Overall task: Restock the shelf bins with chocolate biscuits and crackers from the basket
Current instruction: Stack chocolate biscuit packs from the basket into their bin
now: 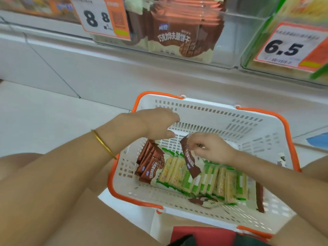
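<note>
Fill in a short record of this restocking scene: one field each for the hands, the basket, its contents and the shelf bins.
left hand: over the basket's left side, holding nothing
right hand: pinches a chocolate pack above the crackers
basket: white, orange handles, on the floor
contents: chocolate stack at left, crackers in a row mid-basket
chocolate bin: clear, packs inside, 8.8 tag at its left
right bin: yellowish packs, blurred; 6.5 tag

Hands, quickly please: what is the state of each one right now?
Left hand: open, holding nothing, above the basket.
Right hand: pinching one chocolate biscuit pack.
</note>
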Motion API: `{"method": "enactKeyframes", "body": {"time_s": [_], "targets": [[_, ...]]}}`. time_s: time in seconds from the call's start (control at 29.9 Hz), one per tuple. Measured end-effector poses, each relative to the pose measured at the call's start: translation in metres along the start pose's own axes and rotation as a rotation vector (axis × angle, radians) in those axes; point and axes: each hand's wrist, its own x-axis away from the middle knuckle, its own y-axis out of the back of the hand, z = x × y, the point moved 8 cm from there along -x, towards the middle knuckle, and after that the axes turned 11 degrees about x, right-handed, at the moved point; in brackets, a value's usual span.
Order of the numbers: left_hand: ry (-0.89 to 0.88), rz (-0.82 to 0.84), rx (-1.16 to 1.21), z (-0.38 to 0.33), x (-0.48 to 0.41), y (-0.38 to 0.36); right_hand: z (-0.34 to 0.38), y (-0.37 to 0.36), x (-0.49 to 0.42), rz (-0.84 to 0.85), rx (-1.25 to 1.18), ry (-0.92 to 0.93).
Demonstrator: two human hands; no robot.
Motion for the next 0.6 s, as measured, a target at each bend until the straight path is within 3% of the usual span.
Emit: {"method": "enactKeyframes", "body": {"time_s": [0.13,0.23,0.33,0.5,0.6], "targets": [[0.035,-0.186,0.321,-0.003,-0.006,0.035,0.027,0.080,0.004,-0.267,-0.235,-0.020],[0.036,-0.307,0.660,-0.003,-0.004,0.055,0.038,0.107,0.013,-0.270,-0.454,0.021],[-0.048,-0.311,0.980,-0.013,0.003,0.066,0.046,0.123,0.023,-0.258,-0.594,0.044],[-0.135,-0.473,1.166,-0.013,0.023,0.093,0.054,0.155,0.034,-0.401,-0.838,0.015],[-0.204,-0.637,1.221,-0.012,0.043,0.116,0.061,0.178,0.034,-0.452,-0.756,-0.074]]}}
